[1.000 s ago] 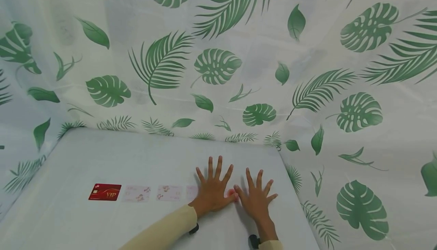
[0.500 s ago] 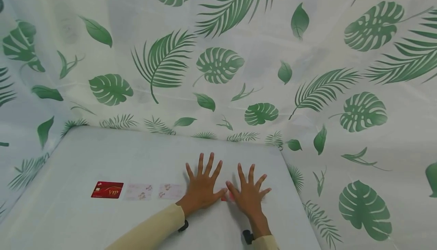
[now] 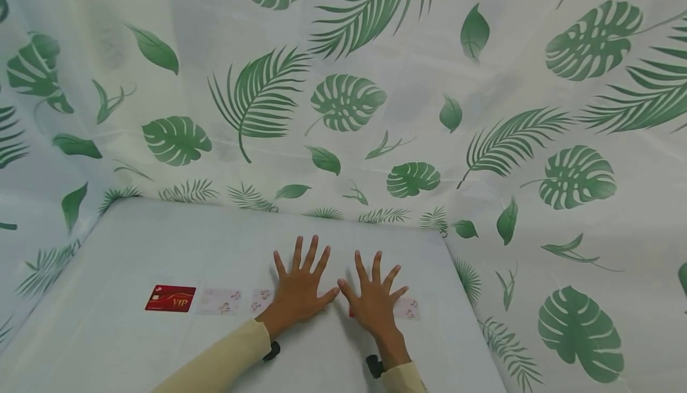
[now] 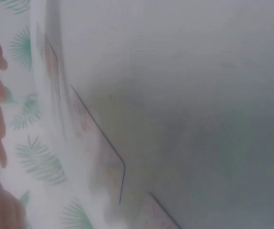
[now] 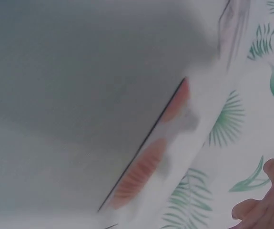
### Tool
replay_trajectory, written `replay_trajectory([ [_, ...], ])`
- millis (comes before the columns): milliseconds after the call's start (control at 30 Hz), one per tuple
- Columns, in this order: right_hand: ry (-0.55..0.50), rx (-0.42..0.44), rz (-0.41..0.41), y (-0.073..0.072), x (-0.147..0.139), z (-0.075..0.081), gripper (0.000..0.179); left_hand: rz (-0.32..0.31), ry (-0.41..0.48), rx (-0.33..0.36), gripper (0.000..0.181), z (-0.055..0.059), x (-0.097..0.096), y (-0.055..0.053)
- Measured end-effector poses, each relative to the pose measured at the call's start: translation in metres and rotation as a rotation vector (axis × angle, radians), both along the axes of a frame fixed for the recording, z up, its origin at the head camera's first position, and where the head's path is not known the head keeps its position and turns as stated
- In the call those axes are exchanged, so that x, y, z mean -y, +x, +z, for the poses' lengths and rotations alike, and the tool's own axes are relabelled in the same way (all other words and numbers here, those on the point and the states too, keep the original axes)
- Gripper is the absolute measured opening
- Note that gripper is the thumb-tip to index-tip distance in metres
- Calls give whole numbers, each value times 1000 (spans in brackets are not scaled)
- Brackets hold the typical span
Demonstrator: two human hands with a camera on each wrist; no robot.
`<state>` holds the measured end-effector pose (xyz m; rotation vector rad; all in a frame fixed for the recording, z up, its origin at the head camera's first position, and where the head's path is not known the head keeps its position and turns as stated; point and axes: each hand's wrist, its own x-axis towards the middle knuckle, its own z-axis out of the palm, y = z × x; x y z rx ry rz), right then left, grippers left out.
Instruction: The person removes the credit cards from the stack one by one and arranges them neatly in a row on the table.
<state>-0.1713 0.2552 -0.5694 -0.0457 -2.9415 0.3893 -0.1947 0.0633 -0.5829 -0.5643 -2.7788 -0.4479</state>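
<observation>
In the head view, my left hand (image 3: 299, 291) is held over the row of cards with its fingers spread. It covers part of a pale pink patterned card (image 3: 262, 299). My right hand (image 3: 373, 303), fingers also spread, lies over a card with red on it (image 3: 351, 311), mostly hidden. Past its little finger shows another pink patterned card (image 3: 409, 309). Neither hand grips anything, and the two thumbs point at each other, close together. The right wrist view has a white card with orange-red shapes (image 5: 141, 171) below the hand.
Farther left in the same row lie a red VIP card (image 3: 170, 298) and a pale pink card (image 3: 219, 301). The white table (image 3: 161, 238) meets a leaf-printed curtain (image 3: 354, 154) at its back and right edges. A dark wrist camera (image 3: 272, 351) sits under the left wrist.
Both hands have slid left along the row, fingers still spread. The pink card at the right end has come into sight, while the left hand covers more of the cards near it.
</observation>
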Motion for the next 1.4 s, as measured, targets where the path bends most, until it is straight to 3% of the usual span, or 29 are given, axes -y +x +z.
replay_trajectory([
  [200,8,-29,27,-4,14,3,78,16,-3,-10,91,-1,14,2],
  [533,32,-53,58,-5,30,2,77,99,-67,39,93,-1,46,8],
  [667,38,-43,61,-4,36,2,76,101,-47,49,92,1,55,7],
  [867,53,-37,76,-3,42,4,77,114,-52,22,90,4,60,6],
  [1400,45,-31,80,-3,46,13,80,104,-72,51,90,14,65,5],
])
